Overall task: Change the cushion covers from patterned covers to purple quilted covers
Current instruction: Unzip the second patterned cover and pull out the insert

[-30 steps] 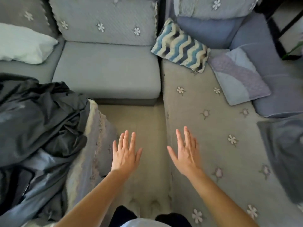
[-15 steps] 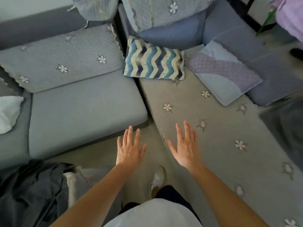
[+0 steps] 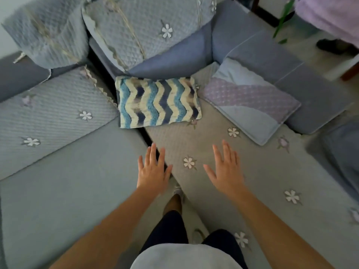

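A cushion in a blue, navy and cream zigzag cover (image 3: 158,101) leans in the corner of the sofa. To its right lies a cushion with a purple quilted band on light blue (image 3: 250,100). My left hand (image 3: 153,171) hovers open, fingers spread, just below the zigzag cushion, over the gap between the two seats. My right hand (image 3: 226,169) is also open and held above the flowered seat cover, below and between the two cushions. Neither hand touches a cushion.
The grey-blue corner sofa has a plain seat (image 3: 68,191) on the left and a flowered quilted cover (image 3: 262,181) on the right seat. Quilted backrest covers (image 3: 147,30) rise behind. A purple fabric (image 3: 330,14) shows at top right. My legs and shoes are below.
I have stepped closer to the sofa corner; both cushions now look larger and nearer. Both hands stay open and have advanced toward the zigzag cushion. The dark cloth at the left has left the view.
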A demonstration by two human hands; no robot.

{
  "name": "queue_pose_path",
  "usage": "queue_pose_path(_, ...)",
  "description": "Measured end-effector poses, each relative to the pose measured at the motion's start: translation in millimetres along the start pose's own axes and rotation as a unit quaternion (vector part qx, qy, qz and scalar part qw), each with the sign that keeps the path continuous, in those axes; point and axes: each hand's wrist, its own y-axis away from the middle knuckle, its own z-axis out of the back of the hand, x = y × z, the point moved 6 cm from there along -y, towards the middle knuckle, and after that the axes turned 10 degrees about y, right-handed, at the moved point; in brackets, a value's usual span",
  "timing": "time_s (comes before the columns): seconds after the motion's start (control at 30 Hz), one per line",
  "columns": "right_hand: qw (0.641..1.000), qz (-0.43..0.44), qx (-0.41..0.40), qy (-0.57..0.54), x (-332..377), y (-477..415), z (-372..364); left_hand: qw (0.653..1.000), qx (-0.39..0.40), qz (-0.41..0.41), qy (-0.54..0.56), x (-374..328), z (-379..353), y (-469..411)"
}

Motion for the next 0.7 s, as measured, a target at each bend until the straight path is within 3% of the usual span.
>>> queue_pose_path(0.17,0.998,-0.038,0.046,0.011,-14.1,-111.1,-13.7,0.997,0.069,-0.031,0.002,11.1,-11.9,-130.7)
queue_pose_path(0.37,0.995,-0.045,0.094,0.013,7.3,-261.7,-48.7,0.994,0.092,-0.053,-0.006,40.7,-30.8,-294.1)
queue_pose_path(0.57,0.993,-0.051,0.107,-0.028,29.1,-390.7,-149.5,0.993,0.102,-0.021,-0.047,102.9,-109.8,-440.3)
queue_pose_path(0.7,0.988,-0.066,0.129,-0.061,39.6,-455.9,-234.9,0.993,0.087,0.007,-0.079,133.5,-179.8,-489.0)
